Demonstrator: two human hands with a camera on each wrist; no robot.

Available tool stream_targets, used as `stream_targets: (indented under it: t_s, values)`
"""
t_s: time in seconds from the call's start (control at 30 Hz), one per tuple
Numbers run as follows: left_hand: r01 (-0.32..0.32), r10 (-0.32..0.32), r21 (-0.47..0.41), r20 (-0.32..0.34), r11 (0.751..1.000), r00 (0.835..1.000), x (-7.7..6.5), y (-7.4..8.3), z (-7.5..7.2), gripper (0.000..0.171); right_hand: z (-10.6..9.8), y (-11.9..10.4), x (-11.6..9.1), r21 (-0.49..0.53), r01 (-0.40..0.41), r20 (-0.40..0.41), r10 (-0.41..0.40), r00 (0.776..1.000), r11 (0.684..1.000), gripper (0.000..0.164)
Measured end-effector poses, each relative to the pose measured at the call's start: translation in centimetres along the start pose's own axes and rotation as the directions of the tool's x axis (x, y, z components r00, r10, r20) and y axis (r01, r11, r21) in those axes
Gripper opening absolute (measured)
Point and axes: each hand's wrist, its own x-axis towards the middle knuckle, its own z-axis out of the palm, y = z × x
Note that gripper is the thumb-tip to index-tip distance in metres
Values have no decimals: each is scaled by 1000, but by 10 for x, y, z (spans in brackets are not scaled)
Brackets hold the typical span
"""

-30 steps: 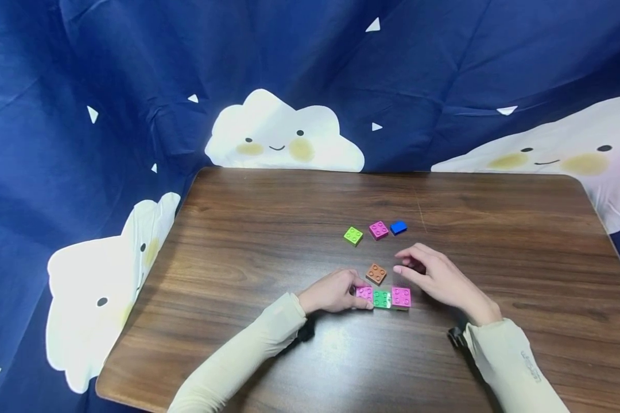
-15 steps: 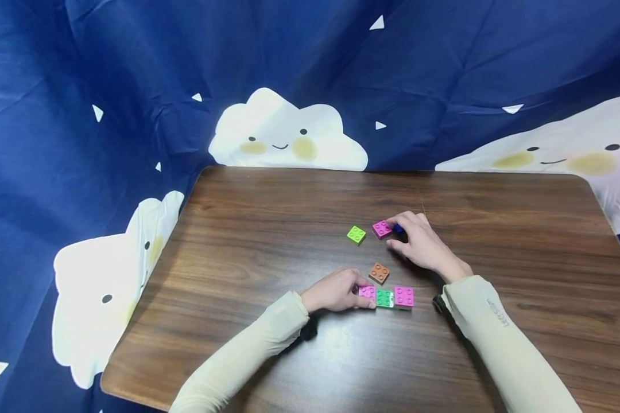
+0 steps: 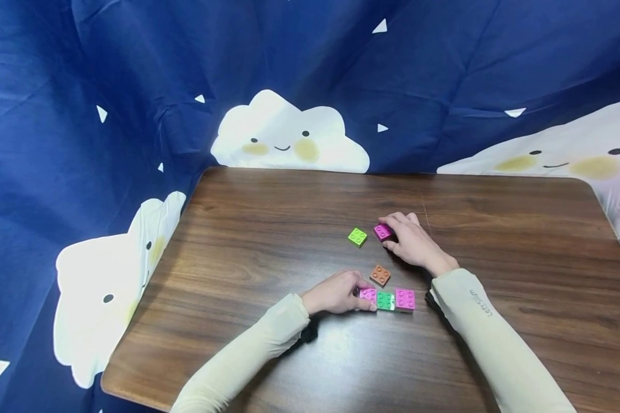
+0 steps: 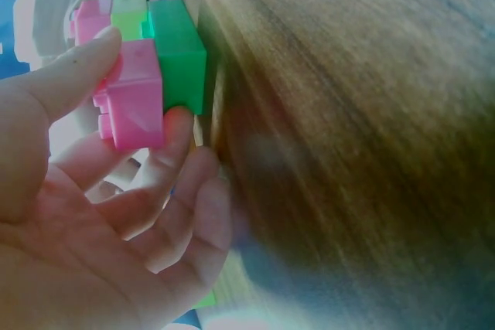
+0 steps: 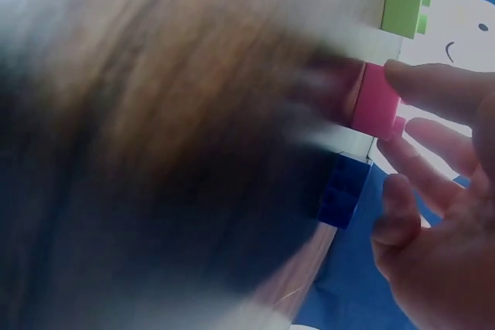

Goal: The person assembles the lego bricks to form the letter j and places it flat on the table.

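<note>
My left hand pinches the pink brick at the left end of a short built row, thumb on the near side. The row goes on with a green brick and a second pink brick at the right end. In the left wrist view, the held pink brick sits on the green brick, with a light green piece behind. Farther back, my right hand has thumb and fingers around a magenta brick on the table. A blue brick, hidden in the head view, lies beside it.
A lime green brick lies left of the magenta one. Between it and the row is a brown brick. The wooden table ends at a dark blue curtain with cloud prints.
My right hand has moved from beside the brown brick, back and left past the blue brick, to the magenta brick. The left hand keeps its hold on the row.
</note>
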Motion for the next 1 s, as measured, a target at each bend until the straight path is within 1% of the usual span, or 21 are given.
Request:
stream_targets:
  t_s: [0.17,0.37,1.0]
  values:
    - [3,-3,6,-4,1000,1000,0,1,1,44,2,-1,2,-15,-22,10,22,1000,1000,52]
    - [14,-14,-6,0,1000,1000,-1,2,1,44,4,-3,3,-49,-38,32,39,999,998,45]
    - [15,-15,0,-3,1000,1000,-1,2,0,44,4,-4,3,-70,-46,34,49,998,997,36]
